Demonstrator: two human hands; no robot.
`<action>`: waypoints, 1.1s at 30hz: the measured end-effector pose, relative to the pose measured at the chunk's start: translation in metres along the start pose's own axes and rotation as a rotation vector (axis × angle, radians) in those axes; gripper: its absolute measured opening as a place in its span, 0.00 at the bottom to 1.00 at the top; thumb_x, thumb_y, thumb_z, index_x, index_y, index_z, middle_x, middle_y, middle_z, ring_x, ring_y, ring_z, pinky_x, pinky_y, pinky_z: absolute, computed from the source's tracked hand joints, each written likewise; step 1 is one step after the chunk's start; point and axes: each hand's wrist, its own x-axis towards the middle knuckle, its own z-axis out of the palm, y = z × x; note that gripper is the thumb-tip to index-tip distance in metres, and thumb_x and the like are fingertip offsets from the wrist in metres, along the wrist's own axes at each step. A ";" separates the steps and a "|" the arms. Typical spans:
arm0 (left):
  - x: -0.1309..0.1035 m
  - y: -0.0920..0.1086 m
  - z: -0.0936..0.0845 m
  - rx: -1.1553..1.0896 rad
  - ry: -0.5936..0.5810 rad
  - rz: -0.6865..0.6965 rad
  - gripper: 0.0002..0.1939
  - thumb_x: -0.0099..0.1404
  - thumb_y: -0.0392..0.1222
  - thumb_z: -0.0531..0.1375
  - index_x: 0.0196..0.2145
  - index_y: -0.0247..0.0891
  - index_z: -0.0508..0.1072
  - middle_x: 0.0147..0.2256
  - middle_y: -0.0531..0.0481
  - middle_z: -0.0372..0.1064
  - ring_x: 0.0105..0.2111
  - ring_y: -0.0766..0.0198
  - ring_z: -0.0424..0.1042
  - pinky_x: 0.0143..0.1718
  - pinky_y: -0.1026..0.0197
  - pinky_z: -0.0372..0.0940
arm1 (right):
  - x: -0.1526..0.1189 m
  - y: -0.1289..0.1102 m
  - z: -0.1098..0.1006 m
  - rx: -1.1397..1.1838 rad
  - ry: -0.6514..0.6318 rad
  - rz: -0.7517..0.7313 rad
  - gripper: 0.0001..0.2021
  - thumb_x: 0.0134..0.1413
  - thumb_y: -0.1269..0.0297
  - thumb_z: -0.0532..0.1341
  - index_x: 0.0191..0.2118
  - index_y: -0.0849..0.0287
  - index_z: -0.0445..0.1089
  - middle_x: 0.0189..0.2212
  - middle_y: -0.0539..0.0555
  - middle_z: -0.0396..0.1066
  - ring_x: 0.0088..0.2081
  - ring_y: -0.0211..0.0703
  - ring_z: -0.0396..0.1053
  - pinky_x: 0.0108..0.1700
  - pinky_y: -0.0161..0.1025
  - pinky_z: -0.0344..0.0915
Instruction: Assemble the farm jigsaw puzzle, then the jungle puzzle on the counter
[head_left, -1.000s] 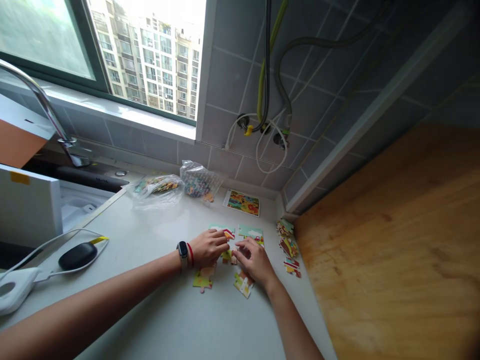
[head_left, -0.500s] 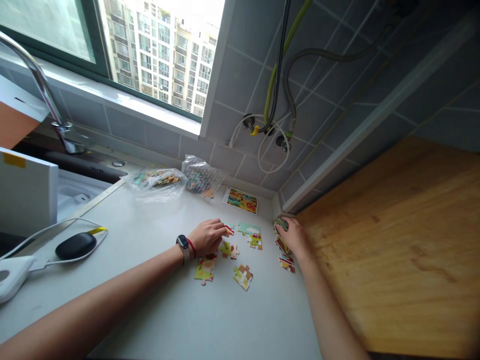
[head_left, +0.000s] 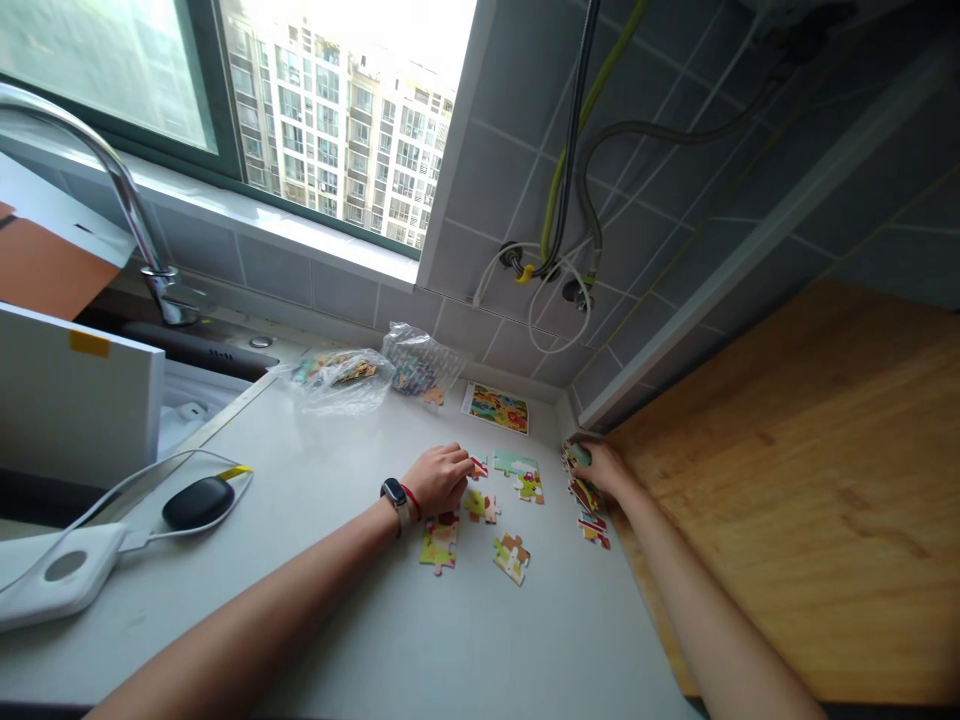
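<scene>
My left hand (head_left: 441, 480), with a watch on its wrist, rests on the counter with its fingers curled. Its fingertips are on a red and white puzzle piece (head_left: 478, 466), partly hidden. Close to it lie a green and pink piece (head_left: 480, 505) and a joined green section (head_left: 439, 543), partly under the hand. A joined section with a small red tractor (head_left: 529, 482) lies to the right, and a brown and white section (head_left: 512, 558) nearer me. At the counter's right edge, my right hand (head_left: 606, 470) pinches a greenish puzzle piece (head_left: 580, 455) at a heap of loose pieces (head_left: 585, 495).
Behind the pieces lie a colourful picture card (head_left: 496, 408) and two clear plastic bags of pieces, one left (head_left: 337, 378) and one right (head_left: 420, 365). A black oval device (head_left: 198, 503) with a white cable sits left. A wooden board (head_left: 787, 480) borders the counter's right side.
The camera view has shifted, so everything appears farther right and slightly lower. My left hand stays over the same pieces. My right hand remains at the heap, its fingers slightly shifted on the greenish piece.
</scene>
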 end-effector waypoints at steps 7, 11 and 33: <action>0.001 0.002 0.000 0.045 -0.010 -0.001 0.08 0.65 0.29 0.56 0.32 0.39 0.71 0.31 0.47 0.71 0.34 0.58 0.69 0.38 0.57 0.66 | -0.013 -0.010 -0.011 0.069 0.089 -0.038 0.24 0.45 0.66 0.73 0.52 0.60 0.81 0.49 0.64 0.78 0.51 0.59 0.76 0.55 0.45 0.68; 0.002 0.003 -0.002 0.067 -0.014 -0.005 0.07 0.64 0.29 0.56 0.33 0.38 0.72 0.32 0.46 0.72 0.34 0.57 0.69 0.38 0.57 0.66 | -0.039 -0.032 -0.011 0.179 0.110 -0.149 0.28 0.49 0.59 0.73 0.57 0.62 0.78 0.49 0.62 0.76 0.51 0.55 0.76 0.55 0.45 0.71; 0.001 0.012 -0.013 -0.285 -0.030 -0.048 0.30 0.64 0.38 0.64 0.63 0.39 0.65 0.55 0.41 0.74 0.54 0.50 0.72 0.56 0.48 0.69 | -0.101 -0.119 0.071 0.752 0.096 -0.511 0.23 0.57 0.55 0.73 0.58 0.51 0.77 0.53 0.60 0.76 0.55 0.59 0.74 0.58 0.55 0.74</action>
